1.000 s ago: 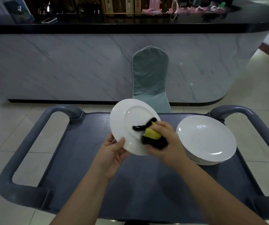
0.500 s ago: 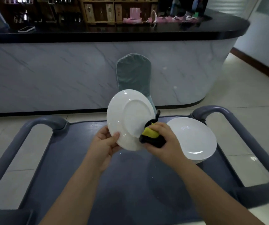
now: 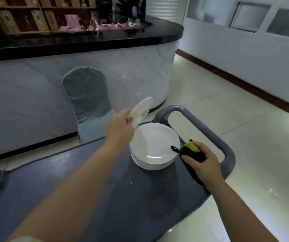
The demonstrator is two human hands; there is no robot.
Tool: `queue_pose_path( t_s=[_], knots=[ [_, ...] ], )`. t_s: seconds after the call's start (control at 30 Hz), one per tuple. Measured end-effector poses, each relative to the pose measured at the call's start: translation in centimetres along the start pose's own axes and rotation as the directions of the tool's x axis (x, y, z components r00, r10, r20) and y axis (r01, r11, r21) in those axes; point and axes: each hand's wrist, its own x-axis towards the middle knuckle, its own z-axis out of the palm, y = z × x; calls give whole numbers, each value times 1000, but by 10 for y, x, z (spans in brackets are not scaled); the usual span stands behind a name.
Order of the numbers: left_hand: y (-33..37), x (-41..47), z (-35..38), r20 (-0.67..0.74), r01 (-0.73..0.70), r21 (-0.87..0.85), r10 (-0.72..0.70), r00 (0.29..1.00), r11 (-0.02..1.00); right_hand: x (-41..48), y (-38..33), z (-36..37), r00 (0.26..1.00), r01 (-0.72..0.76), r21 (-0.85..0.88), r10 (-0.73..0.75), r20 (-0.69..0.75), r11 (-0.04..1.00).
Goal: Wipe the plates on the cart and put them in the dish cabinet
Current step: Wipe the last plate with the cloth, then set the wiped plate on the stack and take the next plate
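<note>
At the back left a dark worktop (image 3: 87, 41) carries pink things (image 3: 105, 27), and in front of it stands a green chair (image 3: 87, 102). The left grip (image 3: 119, 130) pinches the rim of one plate (image 3: 142, 109), which is tilted, almost edge-on, and raised above the cart (image 3: 87, 180). Below it a stack (image 3: 154, 147) of plates lies at the right end of the cart. Just beside the stack the right grip (image 3: 203, 163) is curled around a black-yellow cloth (image 3: 192, 152), with the grey handle (image 3: 210, 135) close on its far side
</note>
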Motion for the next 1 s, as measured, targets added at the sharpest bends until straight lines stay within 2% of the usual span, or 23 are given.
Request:
queue_pose_path(
  t_s=[0.1,0.23,0.37,0.5,0.57,0.7,0.8,0.87,0.9,0.97,1.0],
  knots=[
    [7,-1,30,87,-245,145,234,968,959,-13,7,-16,995,-84,-3,83,-55,996],
    [2,-11,55,181,-545,205,516,837,813,-28,16,-26,987,-139,-39,135,-85,990],
    [-7,-30,71,260,-656,175,608,750,734,-35,26,-25,986,-157,-91,151,-73,983],
    [-29,-46,89,389,-704,45,637,666,708,-34,51,-6,990,-117,-266,133,43,957],
    [-37,-53,97,405,-683,18,619,673,730,-31,67,9,979,-67,-403,139,151,913],
    [-52,-68,108,411,-654,-28,605,682,756,-36,94,42,902,16,-653,271,337,757],
    [-61,-76,113,367,-638,-27,601,710,770,-43,107,51,859,97,-738,317,401,668],
    [-63,-78,112,303,-635,-43,616,727,771,-38,103,46,878,71,-701,288,381,710],
    [-62,-78,108,266,-606,-56,597,757,793,-32,97,41,904,16,-628,257,341,778],
    [-55,-74,97,208,-404,-100,416,885,909,-12,77,32,961,-172,-340,233,149,925],
    [-52,-68,91,184,-220,-126,240,953,967,2,65,29,963,-255,-172,266,44,951]
  ],
)
